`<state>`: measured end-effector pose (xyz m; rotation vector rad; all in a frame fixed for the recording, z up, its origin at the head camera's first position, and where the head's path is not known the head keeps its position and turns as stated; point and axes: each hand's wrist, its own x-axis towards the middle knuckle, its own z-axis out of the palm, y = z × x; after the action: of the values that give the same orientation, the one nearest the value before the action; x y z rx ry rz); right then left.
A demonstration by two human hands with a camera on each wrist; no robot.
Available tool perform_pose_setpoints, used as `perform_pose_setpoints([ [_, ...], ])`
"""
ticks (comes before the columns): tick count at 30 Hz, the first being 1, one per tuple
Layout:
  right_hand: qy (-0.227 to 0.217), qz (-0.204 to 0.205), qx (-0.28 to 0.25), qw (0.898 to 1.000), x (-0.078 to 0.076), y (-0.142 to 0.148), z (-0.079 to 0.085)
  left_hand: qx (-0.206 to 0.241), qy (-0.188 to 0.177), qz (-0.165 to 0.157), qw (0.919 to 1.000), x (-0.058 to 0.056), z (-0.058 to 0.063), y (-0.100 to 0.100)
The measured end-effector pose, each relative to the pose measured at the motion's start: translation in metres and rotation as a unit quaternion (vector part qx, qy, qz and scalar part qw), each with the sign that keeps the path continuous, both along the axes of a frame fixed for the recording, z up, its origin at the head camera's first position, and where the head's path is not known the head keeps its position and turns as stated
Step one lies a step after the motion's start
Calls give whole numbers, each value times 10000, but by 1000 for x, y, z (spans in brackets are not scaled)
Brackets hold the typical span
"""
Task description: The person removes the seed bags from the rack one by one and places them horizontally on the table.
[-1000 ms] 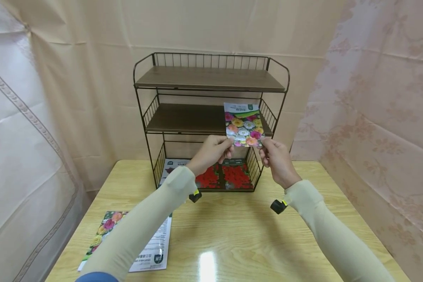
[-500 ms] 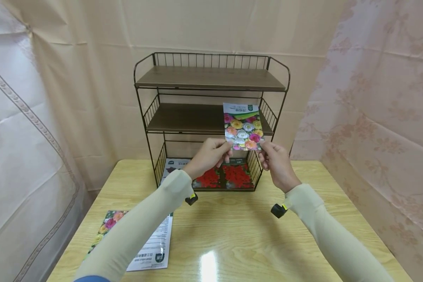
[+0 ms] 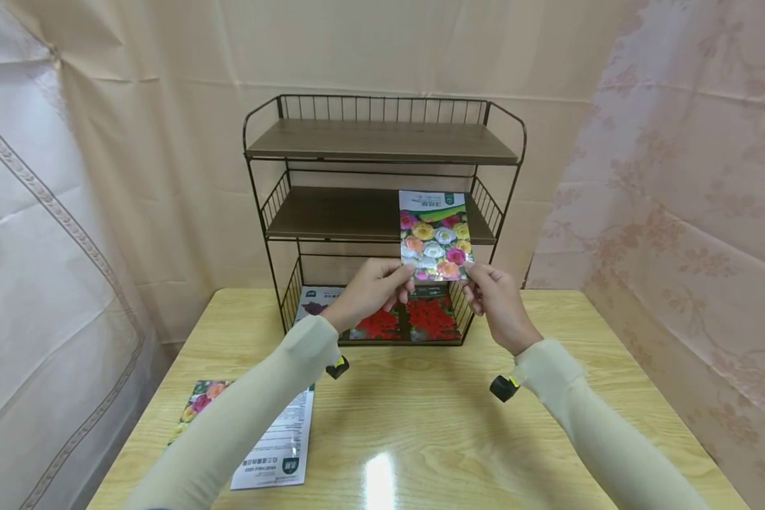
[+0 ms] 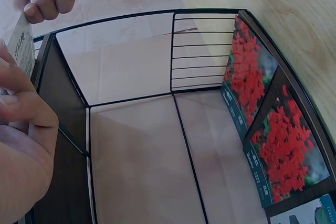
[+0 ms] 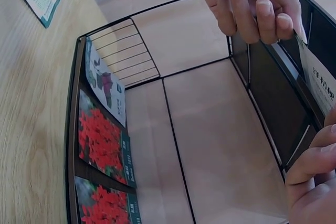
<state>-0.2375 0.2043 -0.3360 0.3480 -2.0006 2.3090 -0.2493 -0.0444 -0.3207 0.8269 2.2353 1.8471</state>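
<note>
A seed packet (image 3: 435,237) printed with pink, yellow, white and orange flowers is held at its near corners by both hands. My left hand (image 3: 371,292) pinches the lower left corner between thumb and fingers. At the lower right corner, my right hand (image 3: 499,303) pinches it the same way. The packet overlaps the right end of the middle shelf (image 3: 338,212) of a dark wire rack in the head view. In the right wrist view the packet (image 5: 319,80) shows edge-on between the left hand (image 5: 257,6) and the right hand (image 5: 315,182).
The rack's bottom shelf bears two red-flower packets (image 3: 433,317) and a pale packet with a dark purple picture (image 3: 312,301). More packets (image 3: 274,446) lie on the wooden table (image 3: 433,425) at front left, partly under the left sleeve. The top shelf (image 3: 382,138) spans above.
Both hands have drawn the flower packet slightly toward me, down and a little to the left in the head view. Their hold on its corners stays the same.
</note>
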Motion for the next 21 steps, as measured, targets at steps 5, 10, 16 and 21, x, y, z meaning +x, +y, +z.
perform_pose_setpoints([
  [5, 92, 73, 128, 9998, 2, -2, -3, -50, 68, -56, 9999, 3, -3, -5],
  [10, 80, 136, 268, 9995, 4, -3, -5, -95, 94, -105, 9999, 8, -6, -9],
  [16, 91, 321, 361, 9988, 6, -4, -11, -182, 203, -76, 9996, 14, -8, -14],
  [21, 112, 554, 397, 9976, 7, -4, -15, -224, 116, -74, 9997, 18, -12, -20],
])
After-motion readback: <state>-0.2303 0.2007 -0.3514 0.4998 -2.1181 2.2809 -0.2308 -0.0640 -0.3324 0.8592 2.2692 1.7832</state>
